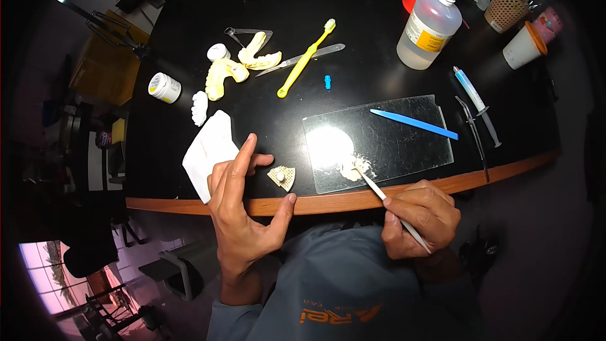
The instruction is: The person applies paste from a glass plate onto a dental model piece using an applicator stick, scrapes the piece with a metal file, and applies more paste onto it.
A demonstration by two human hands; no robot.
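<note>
My right hand [421, 218] grips a slim white mixing stick [375, 186] like a pen. Its tip touches a smeared patch of cream-coloured paste [355, 169] on a glass slab [404, 151]. My left hand [243, 208] rests at the table edge with its fingers apart and nothing in them. Between its thumb and index finger, a small beige mesh piece [289, 183] lies on the table, bearing a white tooth-like piece [281, 177]. A folded white paper [211, 151] is partly behind the left fingers. On the slab's far side lies a blue plastic spatula [413, 124].
Yellow dental casts [224, 77], a white tooth model [199, 108], a scalpel [312, 57] and a yellow toothbrush [303, 66] lie farther back. A large liquid bottle [429, 28] stands back right. Tweezers [473, 129] and a syringe [473, 98] lie right of the slab.
</note>
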